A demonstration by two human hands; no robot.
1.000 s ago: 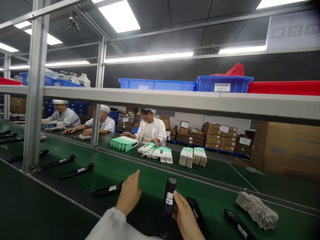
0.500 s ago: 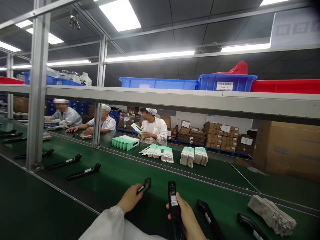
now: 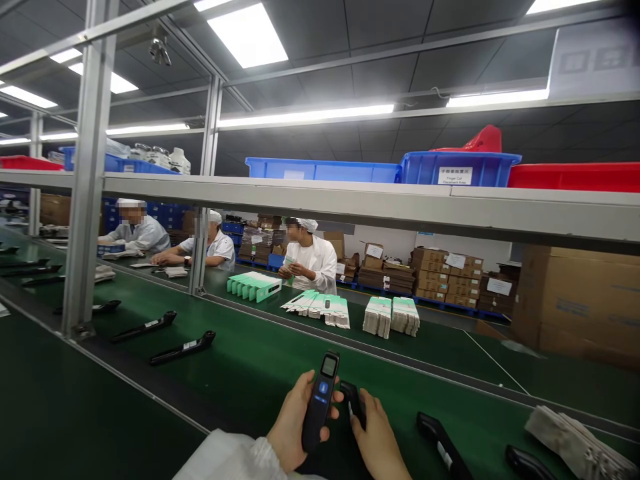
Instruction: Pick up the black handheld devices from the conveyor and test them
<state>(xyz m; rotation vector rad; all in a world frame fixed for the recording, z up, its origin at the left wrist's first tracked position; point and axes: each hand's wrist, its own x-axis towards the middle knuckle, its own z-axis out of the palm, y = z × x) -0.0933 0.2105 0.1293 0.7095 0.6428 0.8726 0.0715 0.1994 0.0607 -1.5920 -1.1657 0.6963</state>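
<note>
My left hand (image 3: 295, 423) is closed round a black handheld thermometer (image 3: 321, 403), held upright with its small grey screen and blue buttons facing me. Close beside it, my right hand (image 3: 377, 433) grips a second black thermometer (image 3: 353, 400); its bent head and a bit of white label show, while my fingers cover much of its body. Whether this second one touches the green belt (image 3: 280, 360), I cannot tell. To the right, another black thermometer (image 3: 443, 443) lies on the belt, with one more (image 3: 527, 463) cut off by the lower edge.
Several black thermometers (image 3: 184, 348) lie along the belt to the left. Crumpled pale cloth-like bundles (image 3: 583, 440) sit at right. Across the belt are green-white cartons (image 3: 254, 285), carton stacks (image 3: 377, 317) and seated co-workers (image 3: 313, 263). A metal post (image 3: 91, 180) and a shelf (image 3: 350, 197) with bins stand ahead.
My left hand has come right and nearer, its thermometer now upright with the screen showing. My right hand's thermometer sits lower and tilted. The view has shifted slightly left.
</note>
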